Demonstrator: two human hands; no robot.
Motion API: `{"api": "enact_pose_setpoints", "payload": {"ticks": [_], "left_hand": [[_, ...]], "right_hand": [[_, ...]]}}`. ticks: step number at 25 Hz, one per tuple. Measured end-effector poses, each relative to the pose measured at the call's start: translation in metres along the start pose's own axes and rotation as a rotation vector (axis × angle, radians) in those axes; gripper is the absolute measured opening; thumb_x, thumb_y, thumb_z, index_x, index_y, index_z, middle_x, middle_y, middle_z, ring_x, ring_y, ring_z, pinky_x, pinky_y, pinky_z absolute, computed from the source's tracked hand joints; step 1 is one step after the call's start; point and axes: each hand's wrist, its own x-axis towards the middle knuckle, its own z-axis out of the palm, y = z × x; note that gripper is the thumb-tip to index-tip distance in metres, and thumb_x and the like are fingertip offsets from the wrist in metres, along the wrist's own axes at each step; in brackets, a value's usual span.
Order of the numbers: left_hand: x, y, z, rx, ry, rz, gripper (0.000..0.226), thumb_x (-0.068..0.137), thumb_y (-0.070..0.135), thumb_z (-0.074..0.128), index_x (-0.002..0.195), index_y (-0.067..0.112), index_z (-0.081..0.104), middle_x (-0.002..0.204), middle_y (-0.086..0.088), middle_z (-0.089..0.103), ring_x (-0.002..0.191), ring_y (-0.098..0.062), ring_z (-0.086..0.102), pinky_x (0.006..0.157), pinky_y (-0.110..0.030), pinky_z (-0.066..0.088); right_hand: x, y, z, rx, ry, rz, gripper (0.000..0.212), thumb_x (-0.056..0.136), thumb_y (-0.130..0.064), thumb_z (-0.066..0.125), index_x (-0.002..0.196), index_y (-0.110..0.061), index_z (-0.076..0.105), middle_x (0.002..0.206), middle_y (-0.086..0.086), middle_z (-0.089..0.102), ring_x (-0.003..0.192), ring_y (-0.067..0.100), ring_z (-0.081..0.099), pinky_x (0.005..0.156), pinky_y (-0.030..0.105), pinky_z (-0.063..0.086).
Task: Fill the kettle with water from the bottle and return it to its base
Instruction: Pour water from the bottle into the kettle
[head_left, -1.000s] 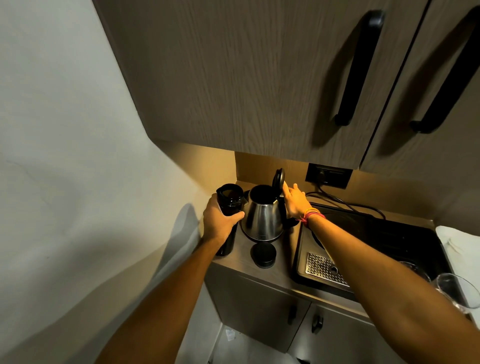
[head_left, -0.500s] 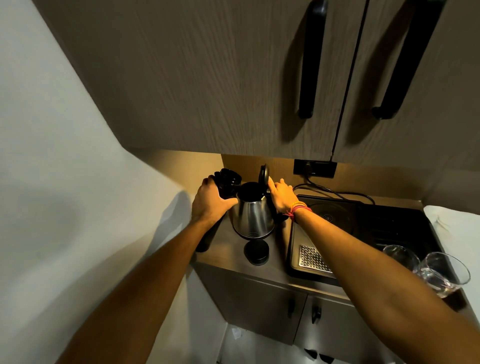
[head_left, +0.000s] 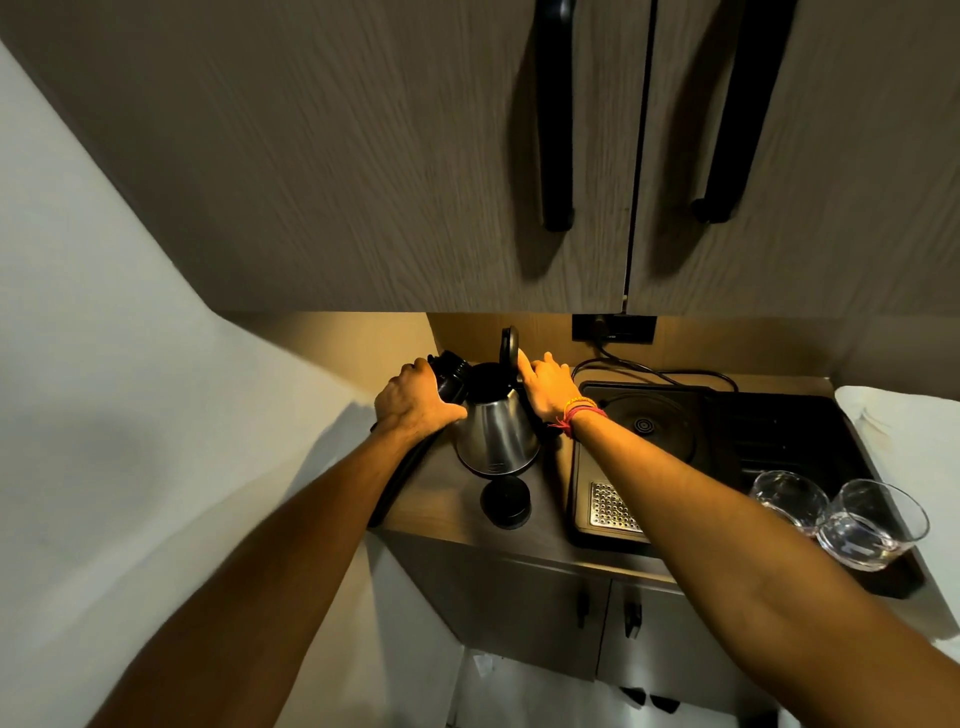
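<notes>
A steel kettle (head_left: 497, 435) stands on the counter (head_left: 447, 499) with its black lid (head_left: 509, 347) flipped upright. My right hand (head_left: 549, 385) grips the kettle's handle, which the hand mostly hides. My left hand (head_left: 413, 401) is wrapped around a tall black bottle (head_left: 451, 375), uncapped and tilted, its mouth leaning over the kettle's open rim. No water stream can be made out. The bottle's black cap (head_left: 506, 502) lies on the counter in front of the kettle. The round kettle base (head_left: 644, 426) sits on the black tray to the right.
A black tray (head_left: 800, 431) holds a metal drip grate (head_left: 613, 509) and two glasses (head_left: 836, 514). A wall socket (head_left: 613, 328) with a cord is behind. Upper cabinet doors (head_left: 363, 156) hang low overhead. A white cloth (head_left: 904, 431) lies at the far right.
My left hand has tipped the bottle from upright until its mouth leans over the kettle's opening. My right hand has stayed on the handle. The camera view has shifted downward and to the left.
</notes>
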Motion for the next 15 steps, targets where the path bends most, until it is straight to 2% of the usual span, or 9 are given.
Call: {"api": "enact_pose_setpoints", "payload": {"ticks": [6, 15], "left_hand": [[0.0023, 0.0061, 0.0006, 0.094, -0.024, -0.002, 0.085, 0.062, 0.054, 0.080, 0.127, 0.010, 0.049, 0.120, -0.010, 0.060, 0.106, -0.030, 0.063, 0.073, -0.036, 0.051], [0.0045, 0.0082, -0.0050, 0.183, -0.060, -0.010, 0.079, 0.060, 0.046, 0.079, 0.124, 0.010, 0.050, 0.116, -0.009, 0.060, 0.104, -0.030, 0.062, 0.071, -0.036, 0.050]], "right_hand": [[0.0024, 0.0017, 0.0020, 0.026, -0.012, 0.010, 0.070, 0.093, -0.018, 0.045, 0.150, -0.014, 0.004, 0.119, 0.028, 0.056, 0.119, 0.045, 0.041, 0.101, 0.060, 0.035], [0.0049, 0.0039, 0.0039, 0.036, -0.014, 0.014, 0.068, 0.094, -0.019, 0.041, 0.150, -0.015, 0.004, 0.120, 0.029, 0.055, 0.123, 0.048, 0.039, 0.103, 0.061, 0.034]]}}
